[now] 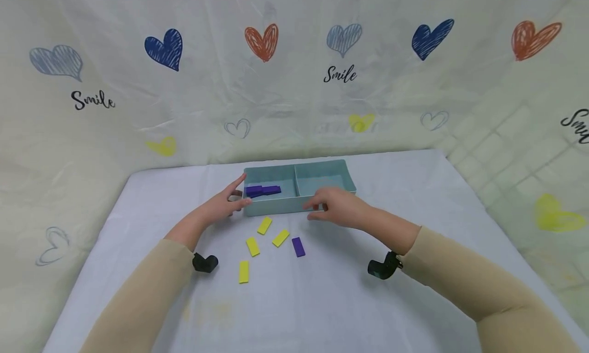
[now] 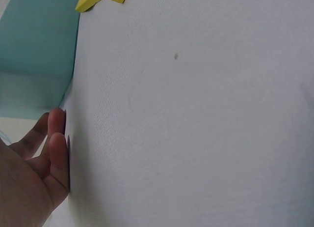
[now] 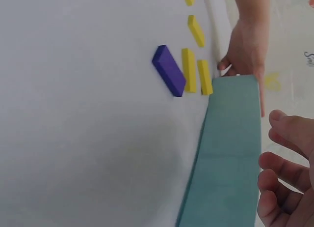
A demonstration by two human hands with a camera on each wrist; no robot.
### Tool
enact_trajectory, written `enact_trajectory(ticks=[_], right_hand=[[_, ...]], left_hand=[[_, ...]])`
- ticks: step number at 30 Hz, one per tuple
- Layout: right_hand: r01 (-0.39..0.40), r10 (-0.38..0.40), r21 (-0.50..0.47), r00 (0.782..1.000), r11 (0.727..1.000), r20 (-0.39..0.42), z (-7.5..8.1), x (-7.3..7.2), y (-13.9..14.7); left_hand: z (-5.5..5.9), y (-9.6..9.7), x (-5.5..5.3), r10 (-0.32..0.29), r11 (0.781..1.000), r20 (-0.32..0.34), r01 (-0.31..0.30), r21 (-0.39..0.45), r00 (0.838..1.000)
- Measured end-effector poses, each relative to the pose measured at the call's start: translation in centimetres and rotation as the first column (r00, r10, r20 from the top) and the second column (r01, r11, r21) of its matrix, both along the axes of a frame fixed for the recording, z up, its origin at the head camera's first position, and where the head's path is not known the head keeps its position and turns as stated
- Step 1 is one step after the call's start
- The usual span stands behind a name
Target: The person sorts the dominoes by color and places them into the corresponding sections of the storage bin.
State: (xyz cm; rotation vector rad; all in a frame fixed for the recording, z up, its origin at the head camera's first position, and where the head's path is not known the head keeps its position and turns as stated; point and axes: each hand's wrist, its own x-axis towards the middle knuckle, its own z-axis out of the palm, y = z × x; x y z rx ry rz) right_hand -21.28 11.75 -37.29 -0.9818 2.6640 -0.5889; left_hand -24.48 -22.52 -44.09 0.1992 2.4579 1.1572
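Observation:
A teal two-compartment box (image 1: pixel 271 206) stands at the back of the table. At its left end, my left hand (image 1: pixel 222 204) touches the box with thumb and index finger spread around the short side. Its other fingers bend low beside the cloth in the left wrist view. Several purple blocks (image 1: pixel 263 190) lie in the left compartment. My right hand (image 1: pixel 339 205) hovers by the front wall of the right compartment, fingers loosely curved and holding nothing. In front of the box lie a purple block (image 1: pixel 298 247) and several yellow blocks (image 1: pixel 252 246).
A white cloth (image 1: pixel 331 302) covers the table. Behind it hangs a pale sheet (image 1: pixel 294 97) printed with hearts and "Smile". A divider (image 1: pixel 296 180) separates the box's compartments. Black wrist cameras (image 1: pixel 384 267) sit at both sleeve cuffs.

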Motion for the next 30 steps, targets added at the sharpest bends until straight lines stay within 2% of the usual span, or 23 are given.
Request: enact_trajectory(ticks=[14,19,24,30], right_hand=[[0.024,-0.024,-0.001,0.999,1.000,0.029,-1.3,1.1,0.9],[0.017,-0.019,0.044,0.998,0.999,0.052,-2.0,1.3,0.3],[0.014,-0.023,0.083,0.994,0.996,0.108,-2.9,1.7,-0.6],[0.028,-0.045,0.153,0.993,0.988,0.111,-4.6,1.9,-1.5]], left_hand=[[0.1,-0.1,0.1,0.004,1.000,0.006,-0.004,-0.015,1.000],[0.1,0.0,0.1,0.002,1.000,0.001,-0.002,-0.012,1.000],[0.1,0.0,0.1,0.001,1.000,0.006,-0.001,-0.006,1.000],[0.1,-0.1,0.1,0.010,1.000,0.018,-0.010,-0.004,1.000]])
